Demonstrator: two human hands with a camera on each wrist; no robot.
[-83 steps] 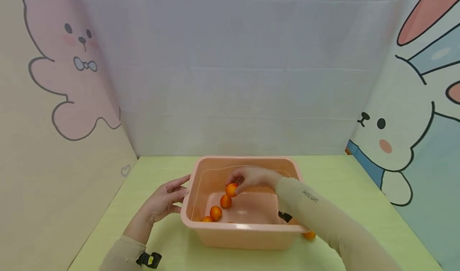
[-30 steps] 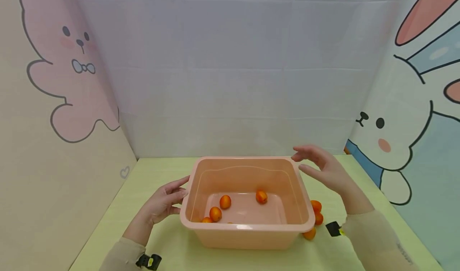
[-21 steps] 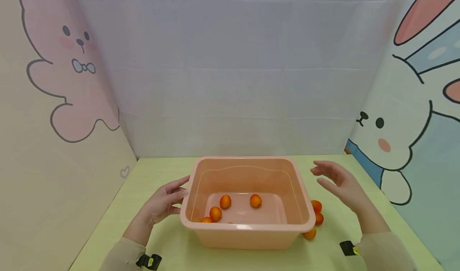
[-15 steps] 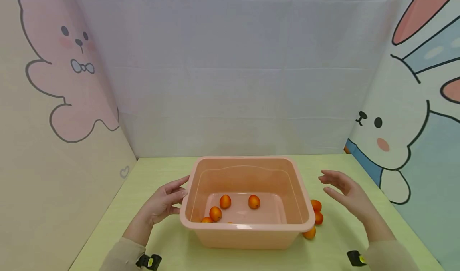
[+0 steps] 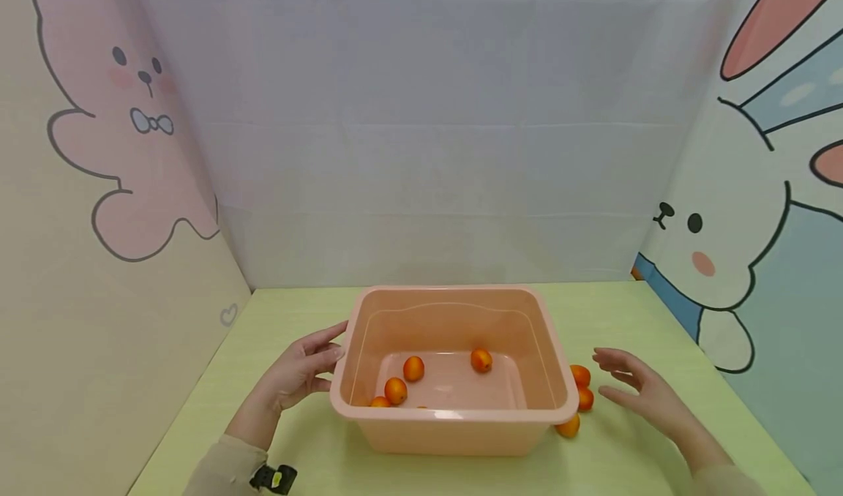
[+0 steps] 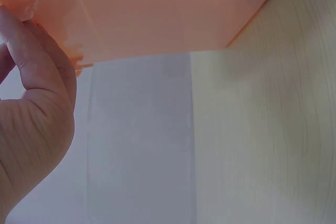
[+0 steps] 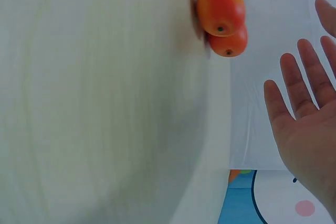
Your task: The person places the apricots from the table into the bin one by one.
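Observation:
A pink plastic basin (image 5: 454, 435) stands on the table. My left hand (image 5: 299, 368) rests at its left rim, fingers extended against the outside. In the left wrist view that hand (image 6: 39, 98) reaches up to the basin wall (image 6: 157, 14). Inside the basin lie several small oval orange-red fruits, including one fruit (image 5: 481, 360) apart on the right and another fruit (image 5: 395, 391) at the left. My right hand (image 5: 648, 393) hovers with spread fingers, holding nothing, just right of three fruits (image 5: 568, 426) outside the basin. The right wrist view shows this hand (image 7: 310, 114) beside two fruits (image 7: 221, 9).
A pale yellow-green table (image 5: 290, 437) bears everything. White sheeting (image 5: 428, 152) closes off the back. Cartoon-printed panels stand at both sides, with a pink bear (image 5: 145, 152) left and a white rabbit (image 5: 731, 233) right. The basin's front wall hides part of its floor.
My right hand let a fruit go in the basin, moved out right, then came down toward the outside fruits. The released fruit rolled and now lies farther right. My left hand has stayed put.

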